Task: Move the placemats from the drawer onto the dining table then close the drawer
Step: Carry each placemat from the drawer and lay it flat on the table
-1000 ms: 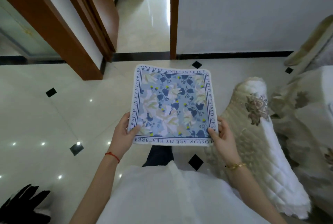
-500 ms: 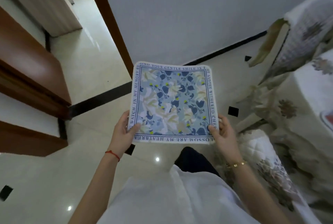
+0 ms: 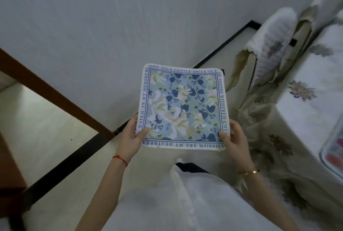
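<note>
1. At the far left a brown wooden door frame (image 3: 55, 93) slants down to the floor. A black strip (image 3: 74, 158) runs along the bottom of the grey wall (image 3: 111, 26).
2. The left hand (image 3: 130, 138) grips the near left corner of the placemat (image 3: 182, 106). Its thumb lies on top and its fingers curl under the edge. A red string (image 3: 120, 158) is tied on that wrist.
3. The placemat is up in the air in front of the person, over the pale floor (image 3: 46, 138) and just before the wall. It is square with round corners, so no side is longer than another. It has blue and cream flowers, little yellow dots, a white rim and dark letters all around. It is held nearly flat, its far edge pointing at the wall.
4. The right hand (image 3: 234, 138) pinches the near right corner the same way, thumb on top. A gold bracelet (image 3: 247, 172) is on that wrist.
5. Just right of the placemat stands a chair with a quilted flower cover (image 3: 269, 45). Past it is the dining table under a flowered cloth (image 3: 311, 100). A clear dish (image 3: 334, 154) sits at its edge.
6. There is open floor to the left of the placemat. The chair is close on its right.
</note>
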`<action>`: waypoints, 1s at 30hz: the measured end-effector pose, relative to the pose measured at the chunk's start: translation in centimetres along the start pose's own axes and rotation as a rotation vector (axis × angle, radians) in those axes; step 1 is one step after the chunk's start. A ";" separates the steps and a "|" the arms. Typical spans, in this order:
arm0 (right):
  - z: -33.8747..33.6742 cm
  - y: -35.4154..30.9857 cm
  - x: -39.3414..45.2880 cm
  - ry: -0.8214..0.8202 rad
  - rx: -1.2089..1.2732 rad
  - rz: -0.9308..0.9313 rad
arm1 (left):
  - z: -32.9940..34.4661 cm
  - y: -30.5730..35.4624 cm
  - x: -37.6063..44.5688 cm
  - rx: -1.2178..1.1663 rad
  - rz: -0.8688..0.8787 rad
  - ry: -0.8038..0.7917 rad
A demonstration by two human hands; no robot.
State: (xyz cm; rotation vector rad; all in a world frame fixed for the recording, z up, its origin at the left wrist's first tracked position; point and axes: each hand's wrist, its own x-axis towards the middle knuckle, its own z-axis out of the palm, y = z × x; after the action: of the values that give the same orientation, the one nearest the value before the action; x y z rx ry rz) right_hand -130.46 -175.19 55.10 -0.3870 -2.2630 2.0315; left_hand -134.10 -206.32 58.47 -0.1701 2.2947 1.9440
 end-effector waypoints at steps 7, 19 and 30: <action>-2.1 -3.1 9.6 0.181 0.017 -0.001 | 4.9 4.8 14.7 0.005 0.047 -0.165; -6.1 -4.9 24.9 0.610 0.113 0.071 | 17.7 11.5 39.5 0.047 0.179 -0.564; -9.7 -6.4 38.2 1.091 0.239 0.064 | 35.2 20.8 59.7 0.113 0.309 -1.039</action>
State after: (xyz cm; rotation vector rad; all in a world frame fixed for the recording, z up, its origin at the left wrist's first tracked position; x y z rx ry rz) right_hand -166.07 -157.32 58.33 -1.1783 -1.3273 1.4635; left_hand -195.52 -168.30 62.81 1.0036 1.7208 1.4249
